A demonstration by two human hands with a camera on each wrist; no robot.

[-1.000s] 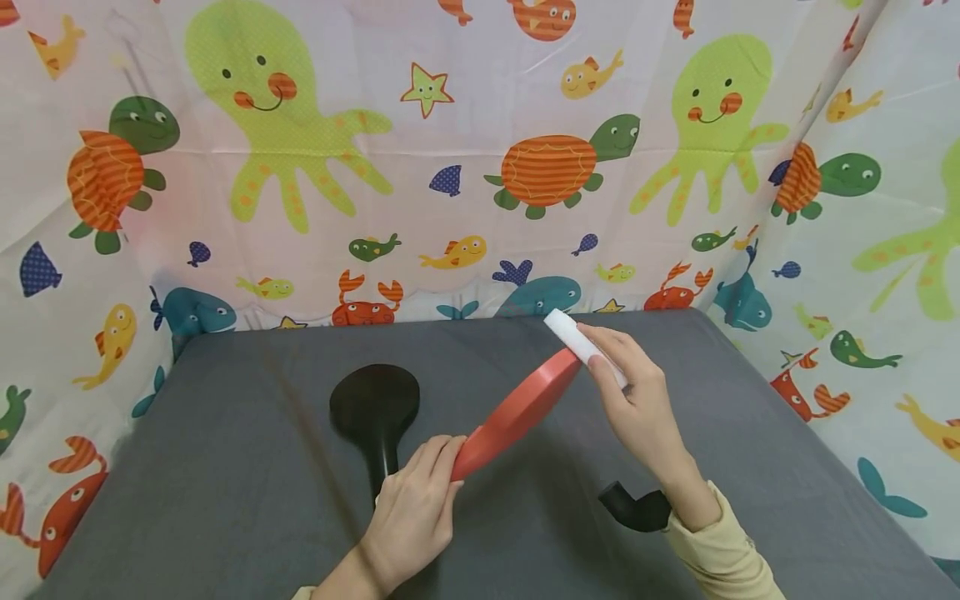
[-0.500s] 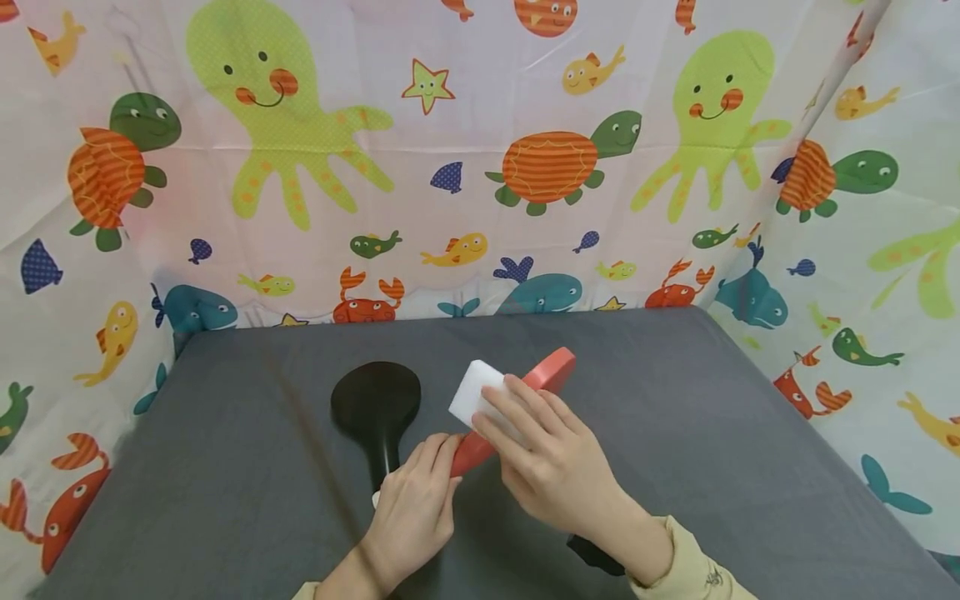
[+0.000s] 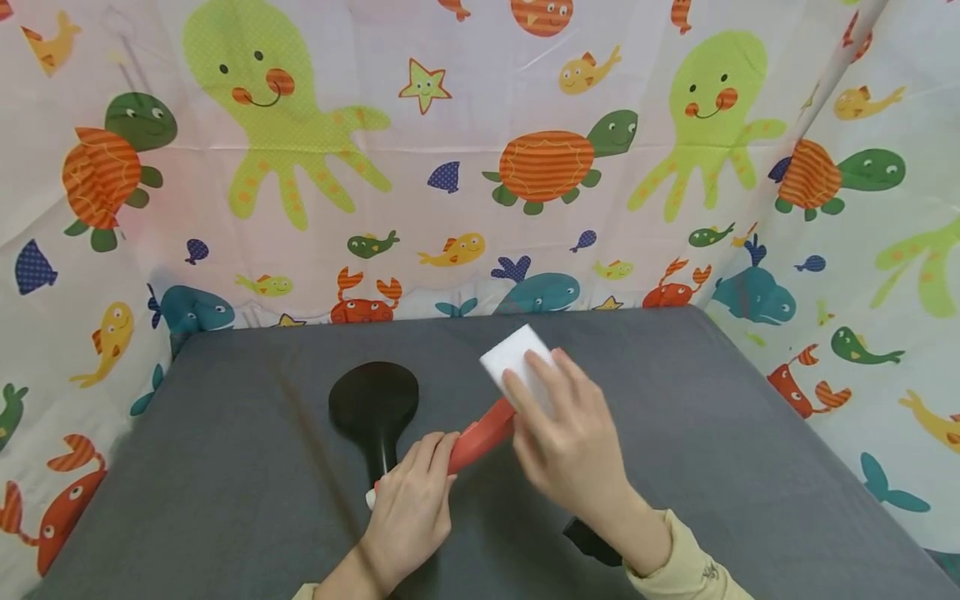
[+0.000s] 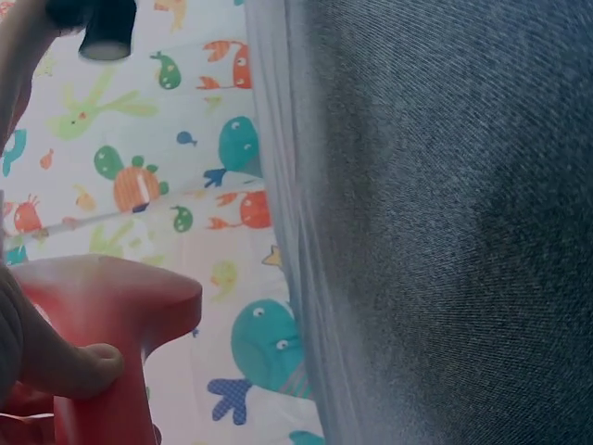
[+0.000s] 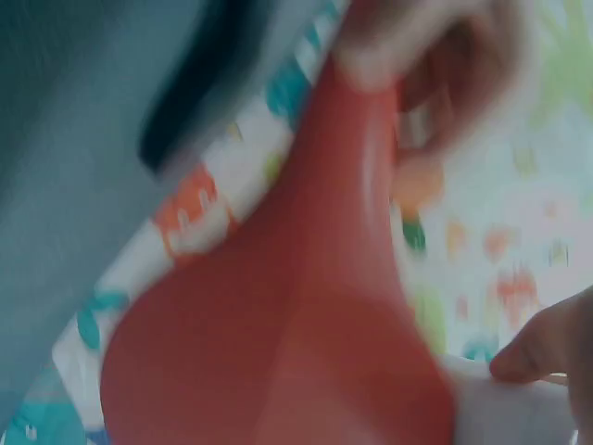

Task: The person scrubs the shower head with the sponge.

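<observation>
Above the middle of the counter (image 3: 247,467), the left hand (image 3: 411,521) grips the red paddle (image 3: 483,435) by its handle, fingers curled round it. The right hand (image 3: 570,442) pinches a white sponge (image 3: 512,357) against the paddle's face. A black paddle (image 3: 372,404) lies just left.

Makeshift booth: sea-creature curtains (image 3: 480,167) (cartoon print) around a grey table (image 3: 225,467).

A black paddle (image 3: 373,406) lies flat on the grey tabletop (image 3: 225,467). A curtain (image 3: 450,150) printed with octopuses, turtles, fish and crabs encloses the tabletop at the rear and both sides.
</observation>
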